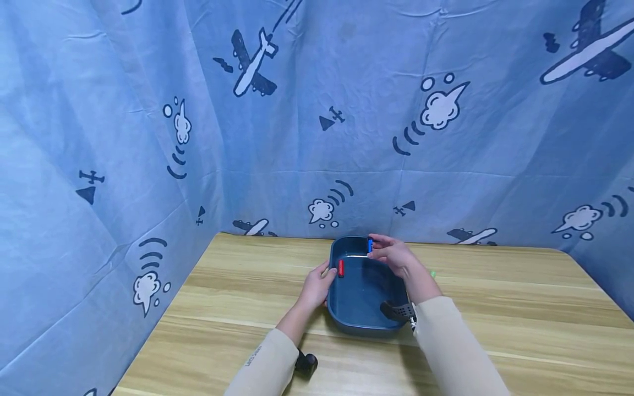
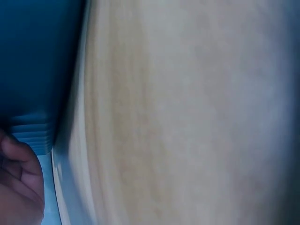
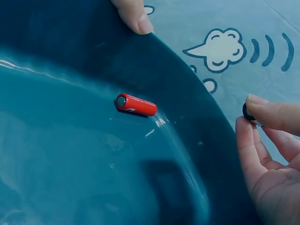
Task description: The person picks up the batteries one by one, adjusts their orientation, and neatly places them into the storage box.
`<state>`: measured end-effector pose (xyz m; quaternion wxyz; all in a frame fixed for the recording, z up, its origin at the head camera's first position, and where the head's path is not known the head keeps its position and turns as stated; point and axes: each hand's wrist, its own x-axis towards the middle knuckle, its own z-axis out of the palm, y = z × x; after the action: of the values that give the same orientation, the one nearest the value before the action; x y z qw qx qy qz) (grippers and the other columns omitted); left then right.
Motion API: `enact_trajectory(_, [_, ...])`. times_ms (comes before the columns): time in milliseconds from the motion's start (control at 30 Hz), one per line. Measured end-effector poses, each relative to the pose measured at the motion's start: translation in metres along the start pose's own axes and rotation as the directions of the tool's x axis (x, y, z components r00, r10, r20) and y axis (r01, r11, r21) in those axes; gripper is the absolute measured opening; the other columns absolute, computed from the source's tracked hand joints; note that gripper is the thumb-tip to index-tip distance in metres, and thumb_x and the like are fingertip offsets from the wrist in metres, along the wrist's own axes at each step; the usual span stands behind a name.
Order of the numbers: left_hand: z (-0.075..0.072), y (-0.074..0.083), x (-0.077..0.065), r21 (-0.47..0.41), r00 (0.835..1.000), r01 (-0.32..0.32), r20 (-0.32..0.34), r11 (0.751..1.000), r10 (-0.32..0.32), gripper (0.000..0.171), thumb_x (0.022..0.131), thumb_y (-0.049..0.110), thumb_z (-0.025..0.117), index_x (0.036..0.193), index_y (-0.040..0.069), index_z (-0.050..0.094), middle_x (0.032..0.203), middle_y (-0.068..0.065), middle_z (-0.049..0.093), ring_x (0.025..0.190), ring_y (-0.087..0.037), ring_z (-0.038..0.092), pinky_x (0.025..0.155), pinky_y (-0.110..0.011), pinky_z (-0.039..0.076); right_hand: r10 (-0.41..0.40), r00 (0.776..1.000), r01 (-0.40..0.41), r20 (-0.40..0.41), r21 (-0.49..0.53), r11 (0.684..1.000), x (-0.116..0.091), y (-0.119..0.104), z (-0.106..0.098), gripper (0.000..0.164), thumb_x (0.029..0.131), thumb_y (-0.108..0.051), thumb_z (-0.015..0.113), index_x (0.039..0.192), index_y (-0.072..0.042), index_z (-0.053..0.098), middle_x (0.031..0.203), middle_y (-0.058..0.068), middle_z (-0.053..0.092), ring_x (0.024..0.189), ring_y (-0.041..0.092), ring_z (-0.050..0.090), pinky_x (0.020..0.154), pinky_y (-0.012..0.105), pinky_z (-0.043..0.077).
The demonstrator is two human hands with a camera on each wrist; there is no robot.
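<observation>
A dark blue plastic basin point(image 1: 364, 330) stands on the table, its side filling the upper left of the left wrist view. My left hand point(image 1: 315, 286) grips its left wall, thumb over the rim. Inside, near that wall, a red battery point(image 3: 137, 105) lies on its side on the bottom. Between thumb and fingertips, my right hand point(image 1: 393, 256) pinches a blue battery point(image 1: 370, 245) above the basin's far side. In the right wrist view only the dark end of that battery shows; the fingers point(image 3: 248, 145) cover the rest.
A small green thing point(image 1: 433, 274) is partly hidden behind my right forearm on the wooden table point(image 1: 238, 286). A blue curtain point(image 1: 297, 137) with airplane prints hangs behind the table and along its left side. Black wrist devices point(image 1: 306, 364) sit at both cuffs.
</observation>
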<state>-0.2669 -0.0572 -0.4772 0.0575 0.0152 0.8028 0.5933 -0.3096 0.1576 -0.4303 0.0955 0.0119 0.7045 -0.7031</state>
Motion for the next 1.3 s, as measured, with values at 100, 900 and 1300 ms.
enact_trajectory(100, [0.0,0.001,-0.001,0.0,1.0,0.0,-0.002,1.0,0.0,0.048,0.095,0.035,0.051,0.139,0.017,0.045,0.084,-0.013,0.063,0.04,-0.014,0.053,0.038,-0.026,0.047,0.011,1.0,-0.011,-0.014,0.009,1.0,0.001,0.001,0.003,0.063,0.082,0.011,0.059,0.14,0.003,0.036,0.134,0.023,0.036,0.116,0.028,0.039,0.095,0.035,0.044])
enact_trajectory(900, [0.0,0.0,0.001,-0.002,1.0,-0.006,-0.022,1.0,0.006,0.047,0.095,0.033,0.05,0.138,0.013,0.046,0.111,-0.016,0.06,0.044,-0.013,0.055,0.039,-0.024,0.046,0.051,0.998,-0.052,-0.024,-0.059,0.997,0.013,0.012,0.031,0.057,0.083,0.007,0.062,0.136,-0.002,0.044,0.131,0.023,0.044,0.115,0.033,0.044,0.1,0.044,0.039])
enact_trajectory(1300, [0.0,-0.002,0.001,-0.025,1.0,-0.025,-0.014,0.999,0.025,0.045,0.096,0.032,0.05,0.137,0.014,0.047,0.106,-0.016,0.062,0.044,-0.014,0.056,0.039,-0.026,0.047,0.113,0.991,-0.125,-0.071,-0.196,0.973,0.022,0.026,0.048,0.053,0.08,0.006,0.065,0.13,-0.005,0.052,0.113,0.017,0.055,0.094,0.027,0.054,0.089,0.04,0.047])
